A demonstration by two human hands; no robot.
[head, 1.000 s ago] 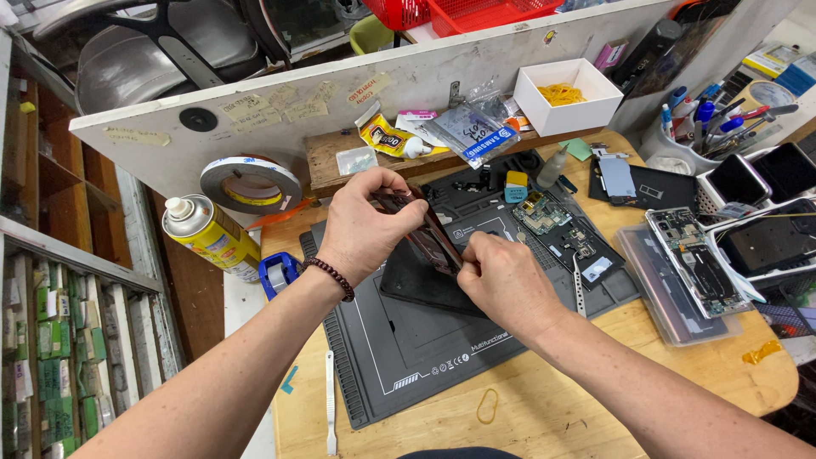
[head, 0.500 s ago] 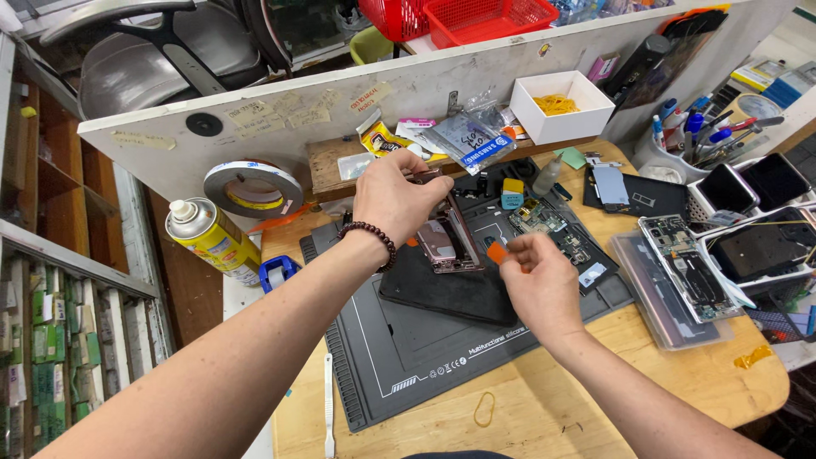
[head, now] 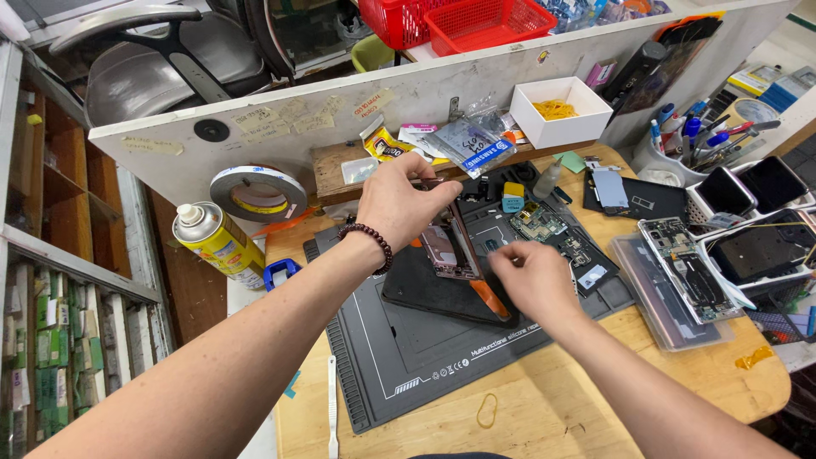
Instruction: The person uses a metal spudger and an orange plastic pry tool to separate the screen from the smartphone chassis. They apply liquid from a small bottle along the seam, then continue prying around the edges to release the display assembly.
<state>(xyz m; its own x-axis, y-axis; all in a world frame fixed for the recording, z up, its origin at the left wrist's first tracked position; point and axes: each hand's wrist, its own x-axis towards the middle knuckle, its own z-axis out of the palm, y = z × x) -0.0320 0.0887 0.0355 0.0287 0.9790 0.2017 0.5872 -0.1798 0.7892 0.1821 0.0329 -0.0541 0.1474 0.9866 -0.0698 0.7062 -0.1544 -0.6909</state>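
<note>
Beneath our left hand (head: 399,204), whose fingertips pinch its upper edge, an opened phone (head: 448,246) tilts on a ribbed grey silicone mat (head: 408,348). Our right hand (head: 531,280), fingers curled narrow, touches an orange-handled tool (head: 490,299). Beyond, a white box (head: 561,123) holds yellow bands.
</note>
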